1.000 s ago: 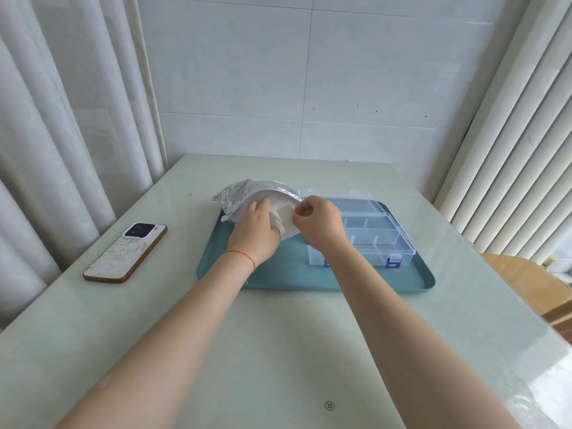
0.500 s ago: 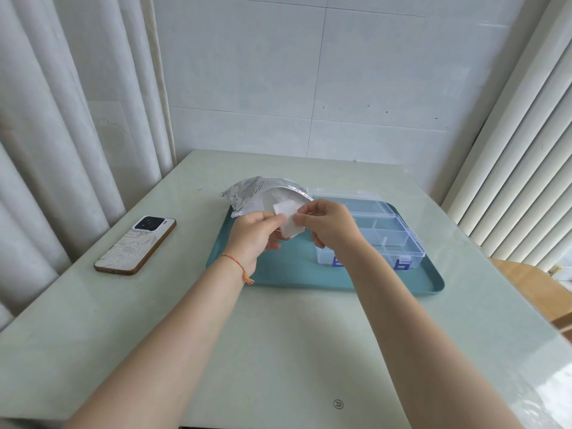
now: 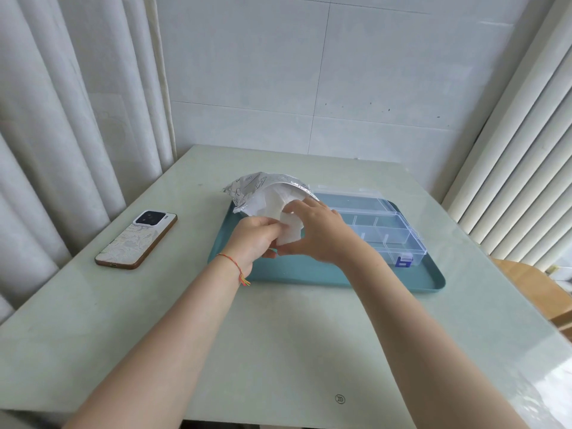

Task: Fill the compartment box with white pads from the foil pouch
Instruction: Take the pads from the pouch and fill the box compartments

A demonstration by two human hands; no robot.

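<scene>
Two bare hands meet over a teal tray (image 3: 309,270) on a pale green tabletop (image 3: 278,351), both pinching a single white pad (image 3: 289,232) held in the air just in front of the foil pouch (image 3: 263,188). The left hand (image 3: 255,243), a red string bracelet (image 3: 235,269) at its wrist, closes thumb and fingers on the pad's left edge; the right hand (image 3: 322,233) curls its fingers over the top and grips the pad from the right. The crumpled pouch lies at the tray's far left corner, its mouth gaping toward the hands and showing more white pads inside. The clear compartment box (image 3: 383,232), lid open and blue latch at the near edge, sits on the tray just right of the hands. A smartphone (image 3: 136,239) lies face down on the tabletop to the left, well apart from the tray
</scene>
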